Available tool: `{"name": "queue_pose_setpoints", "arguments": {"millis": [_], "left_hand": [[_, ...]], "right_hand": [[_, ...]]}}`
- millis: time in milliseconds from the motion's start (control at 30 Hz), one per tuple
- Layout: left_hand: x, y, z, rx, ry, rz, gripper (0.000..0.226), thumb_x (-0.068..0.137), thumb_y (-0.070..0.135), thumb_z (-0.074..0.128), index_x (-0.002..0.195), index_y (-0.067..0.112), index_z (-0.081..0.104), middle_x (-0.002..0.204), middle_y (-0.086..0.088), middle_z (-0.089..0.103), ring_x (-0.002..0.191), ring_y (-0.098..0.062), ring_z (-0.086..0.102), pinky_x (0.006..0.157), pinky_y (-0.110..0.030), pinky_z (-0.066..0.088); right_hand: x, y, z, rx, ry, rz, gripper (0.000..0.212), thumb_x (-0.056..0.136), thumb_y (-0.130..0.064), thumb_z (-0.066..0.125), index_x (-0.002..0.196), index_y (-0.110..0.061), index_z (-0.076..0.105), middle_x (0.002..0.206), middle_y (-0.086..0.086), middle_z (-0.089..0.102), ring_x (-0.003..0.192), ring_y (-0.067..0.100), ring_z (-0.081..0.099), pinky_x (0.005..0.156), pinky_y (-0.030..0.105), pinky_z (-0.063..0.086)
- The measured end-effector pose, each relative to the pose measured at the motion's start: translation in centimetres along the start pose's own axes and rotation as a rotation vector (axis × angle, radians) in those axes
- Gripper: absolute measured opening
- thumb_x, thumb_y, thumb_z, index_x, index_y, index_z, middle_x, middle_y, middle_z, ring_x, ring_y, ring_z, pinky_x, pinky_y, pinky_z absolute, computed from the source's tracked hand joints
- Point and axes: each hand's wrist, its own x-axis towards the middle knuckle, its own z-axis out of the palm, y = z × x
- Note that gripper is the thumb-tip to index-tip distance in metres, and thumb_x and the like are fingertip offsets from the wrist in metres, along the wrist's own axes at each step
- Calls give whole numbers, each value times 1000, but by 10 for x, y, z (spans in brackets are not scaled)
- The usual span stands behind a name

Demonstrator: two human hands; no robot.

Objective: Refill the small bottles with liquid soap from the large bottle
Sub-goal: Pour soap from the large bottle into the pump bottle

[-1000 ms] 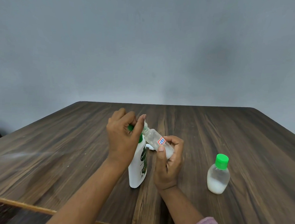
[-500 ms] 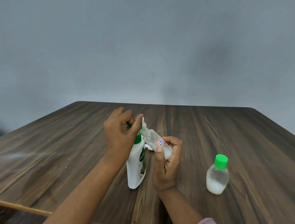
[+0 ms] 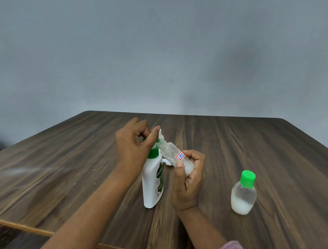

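My R hand (image 3: 189,178) grips the small clear plastic bottle (image 3: 170,152), tilted mouth up-left onto the nozzle of the tall white green-pump soap bottle (image 3: 153,186), L hand (image 3: 132,147) curled over its top.

Left hand (image 3: 134,147) grips pump top of upright white plastic soap bottle (image 3: 153,182). Right hand (image 3: 188,174) holds tilted small clear bottle (image 3: 174,156) (red-bordered label) at the spout. Green-capped small clear bottle (image 3: 243,193) stands apart on dark wooden table (image 3: 270,157).
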Motion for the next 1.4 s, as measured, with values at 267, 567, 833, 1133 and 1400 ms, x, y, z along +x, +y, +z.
{"name": "queue_pose_setpoints", "arguments": {"millis": [267,567,833,1133,1400], "left_hand": [[5,7,-2,12,-9,43,39,77,16,70,51,15,41,53,4,38,53,-7,35,52,-17,28],[0,4,-3,79,-11,51,40,77,13,68,49,9,40,52,0,38,52,-11,34,50,-18,25],[5,8,-4,71,-39,73,37,79,12,67,51,8,43,53,1,40,53,-13,37,51,-21,28],[2,3,-2,87,-40,81,39,80,10,65,51,4,40,53,-4,38,53,-13,35,51,-21,26],[7,8,-3,62,-65,83,39,79,11,67,53,17,39,54,7,37,54,-9,37,52,-15,27]], "right_hand": [[-2,1,1,-5,-5,8,21,86,-23,44,99,-7,47,94,-31,53,76,-10,55,62,4,40],[-2,2,1,16,35,15,21,85,-26,44,99,-10,47,93,-29,54,76,-7,55,62,6,41],[-2,0,2,3,-4,5,20,85,-24,44,99,-10,46,95,-32,53,76,-9,55,62,4,41],[-1,1,1,16,16,-2,20,85,-23,44,99,-9,46,94,-31,53,77,-9,55,62,4,41],[-2,1,1,7,-12,0,17,86,-23,45,101,-16,47,95,-32,53,78,-8,56,62,5,42]]}}
